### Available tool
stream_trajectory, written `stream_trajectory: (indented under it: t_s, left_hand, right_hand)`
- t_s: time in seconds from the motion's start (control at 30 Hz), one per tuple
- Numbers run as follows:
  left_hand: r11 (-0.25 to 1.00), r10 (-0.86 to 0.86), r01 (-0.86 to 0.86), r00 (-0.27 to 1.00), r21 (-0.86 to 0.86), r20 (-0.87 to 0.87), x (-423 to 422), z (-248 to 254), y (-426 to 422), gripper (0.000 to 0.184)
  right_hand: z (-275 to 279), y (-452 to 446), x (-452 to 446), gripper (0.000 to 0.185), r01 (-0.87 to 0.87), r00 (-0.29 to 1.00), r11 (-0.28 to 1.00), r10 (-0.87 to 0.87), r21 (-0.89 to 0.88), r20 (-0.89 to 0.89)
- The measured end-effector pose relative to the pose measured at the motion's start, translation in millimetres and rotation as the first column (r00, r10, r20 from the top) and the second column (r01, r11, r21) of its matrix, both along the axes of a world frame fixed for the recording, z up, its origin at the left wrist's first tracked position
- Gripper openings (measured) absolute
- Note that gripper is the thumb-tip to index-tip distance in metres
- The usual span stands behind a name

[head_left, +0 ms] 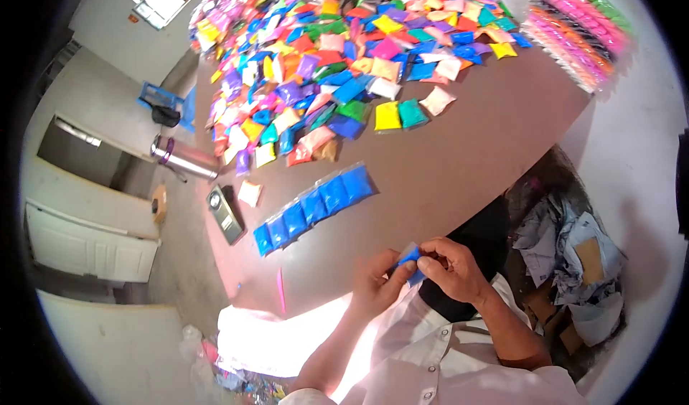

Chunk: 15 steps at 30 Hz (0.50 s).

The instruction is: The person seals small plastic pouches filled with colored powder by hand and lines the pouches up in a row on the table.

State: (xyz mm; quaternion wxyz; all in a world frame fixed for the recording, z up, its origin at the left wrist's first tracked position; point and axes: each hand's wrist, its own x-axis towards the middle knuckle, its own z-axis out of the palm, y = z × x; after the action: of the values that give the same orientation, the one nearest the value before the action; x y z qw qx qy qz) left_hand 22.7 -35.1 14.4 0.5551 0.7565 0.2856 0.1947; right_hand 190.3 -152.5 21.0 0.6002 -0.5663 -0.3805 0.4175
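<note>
Just off the table's front edge, my left hand (379, 284) and my right hand (453, 267) both grip a small blue packet (410, 258) in clear plastic. Thumbs and fingers pinch it from either side, so part of it is hidden. A strip of several joined blue packets (314, 208) lies on the brown table (445, 165), to the left of my hands and farther back. Closer to the front edge rests a thin pink stick-like object (280, 290), whose kind I cannot make out.
A large heap of coloured packets (316, 68) covers the table's far part. Left stand a phone-like device (225, 215) and a steel flask (185, 157). Bundled packet strips (574, 28) lie at the far right. Crumpled wrapping (585, 261) fills a spot below the table's right edge.
</note>
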Motion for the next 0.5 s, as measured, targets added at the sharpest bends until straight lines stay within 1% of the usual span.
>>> stream_trajectory:
  t_s: [0.03, 0.07, 0.13, 0.17, 0.2, 0.27, 0.3, 0.33, 0.4, 0.43, 0.47, 0.5]
  left_hand:
    - [0.999, 0.0, 0.0, 1.0, 0.048, -0.014, -5.2, 1.3, -7.9, 0.018]
    - [0.998, 0.018, -0.016, 1.0, 0.055, -0.025, -8.9, 6.1, -15.6, 0.018]
    - [0.994, 0.051, -0.04, 0.992, 0.097, -0.114, -13.5, 15.6, -29.9, 0.018]
    - [0.997, 0.07, -0.065, 0.992, 0.048, -0.108, -15.9, 13.7, -34.9, 0.017]
    - [0.996, 0.078, -0.072, 0.99, 0.056, -0.117, -20.0, 12.1, -36.9, 0.017]
    - [0.983, 0.133, -0.148, 0.983, -0.112, -0.129, -28.7, 5.9, -37.6, 0.017]
    - [0.981, 0.185, -0.186, 0.982, -0.061, -0.029, -27.5, 4.6, -34.3, 0.019]
    - [0.971, 0.232, -0.235, 0.968, -0.03, -0.099, -29.3, 9.2, -31.1, 0.019]
    - [0.951, 0.277, -0.254, 0.953, 0.175, -0.122, -25.7, 18.1, -22.9, 0.025]
    - [0.95, 0.275, -0.25, 0.953, 0.185, -0.125, -22.3, 23.8, -22.5, 0.025]
    - [0.952, 0.293, -0.271, 0.94, 0.139, -0.173, -18.2, 30.9, -23.2, 0.026]
    - [0.951, 0.308, -0.295, 0.925, 0.091, -0.223, -15.7, 34.9, -24.6, 0.027]
  right_hand:
    - [-1.0, -0.9, -3.0, 0.015, -0.025, 1.0, 0.999, 0.025, -0.027, 0.001]
    - [-5.1, -3.1, -5.6, 0.015, -0.042, 0.999, 0.999, 0.042, -0.02, -0.01]
    - [-16.6, -8.4, -11.2, 0.017, -0.071, 0.995, 0.997, 0.069, -0.034, -0.068]
    - [-18.7, -10.6, -13.7, 0.017, -0.082, 0.994, 0.996, 0.08, -0.026, -0.077]
    - [-20.4, -13.0, -15.4, 0.018, -0.059, 0.994, 0.998, 0.056, -0.028, -0.093]
    - [-27.3, -19.0, -16.5, 0.02, -0.032, 0.993, 0.999, 0.029, -0.027, -0.117]
    - [-34.1, -20.9, -15.7, 0.02, 0.003, 0.994, 1.0, -0.005, -0.018, -0.109]
    - [-39.1, -22.3, -14.8, 0.02, 0.04, 0.994, 0.999, -0.04, -0.007, -0.1]
    - [-42.7, -25.1, -18.1, 0.021, 0.067, 0.993, 0.998, -0.067, -0.001, -0.098]
    - [-44.4, -25.7, -19.4, 0.021, 0.092, 0.992, 0.996, -0.091, -0.002, -0.09]
    - [-47.1, -25.4, -19.6, 0.021, 0.096, 0.991, 0.995, -0.095, 0.005, -0.096]
    - [-50.2, -25.6, -20.1, 0.021, 0.139, 0.987, 0.99, -0.137, 0.022, -0.083]
